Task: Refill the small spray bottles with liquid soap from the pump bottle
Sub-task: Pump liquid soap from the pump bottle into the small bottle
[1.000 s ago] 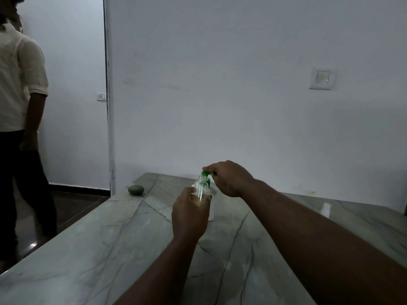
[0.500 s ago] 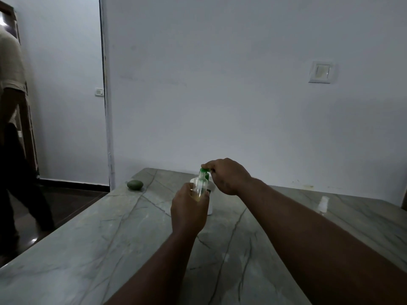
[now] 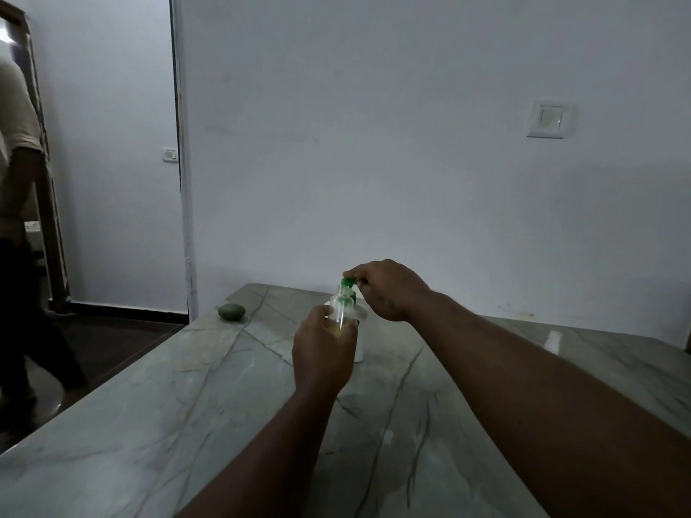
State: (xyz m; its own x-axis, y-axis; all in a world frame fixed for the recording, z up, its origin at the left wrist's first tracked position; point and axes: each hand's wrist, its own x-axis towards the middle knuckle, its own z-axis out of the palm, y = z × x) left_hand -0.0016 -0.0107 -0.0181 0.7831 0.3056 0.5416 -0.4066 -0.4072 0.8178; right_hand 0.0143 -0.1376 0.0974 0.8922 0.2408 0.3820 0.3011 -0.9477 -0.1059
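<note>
My left hand (image 3: 323,349) grips a small clear spray bottle (image 3: 342,310) and holds it up, neck under the spout of a green pump head (image 3: 347,283). A little yellowish liquid shows at the bottle's bottom. My right hand (image 3: 389,289) rests on the green pump head, fingers curled over it. The white pump bottle (image 3: 359,332) stands on the marble table (image 3: 187,405) behind my left hand, mostly hidden.
A green rounded object (image 3: 232,312) lies near the table's far left corner. A small pale item (image 3: 552,340) sits at the far right of the table. A person (image 3: 18,226) stands at the left by a doorway. A wall runs behind the table.
Both hands keep their hold on the bottle and pump. The person at the left has moved further left, toward the doorway.
</note>
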